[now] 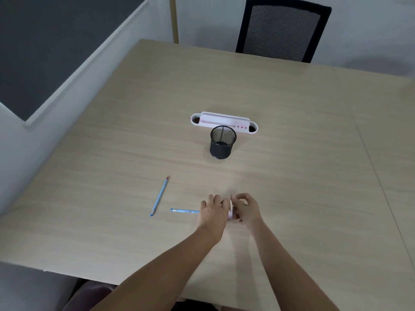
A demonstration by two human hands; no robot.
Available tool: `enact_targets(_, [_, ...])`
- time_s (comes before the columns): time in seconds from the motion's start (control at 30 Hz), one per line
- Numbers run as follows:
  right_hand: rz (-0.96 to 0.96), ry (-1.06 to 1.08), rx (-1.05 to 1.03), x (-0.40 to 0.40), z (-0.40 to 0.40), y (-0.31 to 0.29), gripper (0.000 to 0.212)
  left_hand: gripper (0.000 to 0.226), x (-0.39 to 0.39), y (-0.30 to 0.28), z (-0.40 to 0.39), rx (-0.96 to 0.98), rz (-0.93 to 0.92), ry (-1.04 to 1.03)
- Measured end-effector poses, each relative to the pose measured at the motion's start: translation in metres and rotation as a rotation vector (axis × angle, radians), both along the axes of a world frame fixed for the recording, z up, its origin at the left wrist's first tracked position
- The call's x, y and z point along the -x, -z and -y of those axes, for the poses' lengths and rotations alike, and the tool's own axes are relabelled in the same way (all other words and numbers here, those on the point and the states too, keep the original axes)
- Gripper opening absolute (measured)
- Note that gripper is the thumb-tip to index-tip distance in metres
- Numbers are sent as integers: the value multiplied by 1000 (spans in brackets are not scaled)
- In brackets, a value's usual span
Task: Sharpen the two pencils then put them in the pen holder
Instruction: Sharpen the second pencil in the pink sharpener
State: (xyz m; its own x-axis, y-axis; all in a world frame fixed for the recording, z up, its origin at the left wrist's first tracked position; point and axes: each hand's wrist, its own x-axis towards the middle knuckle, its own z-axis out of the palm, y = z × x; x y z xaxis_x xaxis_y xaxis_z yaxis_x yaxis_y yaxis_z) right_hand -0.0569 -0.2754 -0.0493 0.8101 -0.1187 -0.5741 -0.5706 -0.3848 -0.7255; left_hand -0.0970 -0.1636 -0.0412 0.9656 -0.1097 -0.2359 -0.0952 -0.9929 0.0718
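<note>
Gripping a blue pencil [184, 211] with the left hand [213, 213], fingers curled round its hidden end, shaft pointing out toward 9 o'clock just above the table [292, 176]

Clasping a small pink-and-white sharpener [230, 213] with the right hand [246, 209], fingers curled round it, pressing up against the left hand at 6 o'clock of the tabletop; not telling whether the pencil tip is inside the sharpener, hidden by the fingers

Lying loose at 9 o'clock of the hands, well apart from them: a second blue pencil [160, 196], reddish tip pointing toward 1 o'clock, touching neither hand

Standing upright toward 12 o'clock of the hands, well apart: a black mesh pen holder [222, 142], holding no pencil

Sitting just behind the pen holder at its 12 o'clock: a long white and pink desk organiser [224, 122], round openings at both ends, contents not discernible

Showing beyond the far table edge at 1 o'clock: a black mesh-backed chair [283, 30]
</note>
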Motion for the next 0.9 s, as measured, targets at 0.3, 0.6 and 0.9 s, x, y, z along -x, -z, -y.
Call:
enact_targets(0.3, [108, -52, 54, 92, -4, -16, 39, 65, -5, 6, 0, -10, 4, 0])
enact_targets(0.6, [91, 1, 115, 2, -8, -6, 22, 44, -3, -13, 2, -16, -31, -9])
enact_targets(0.9, [158, 2, 143, 85, -7, -3, 39, 49, -3, -9, 2, -31, -64, 32])
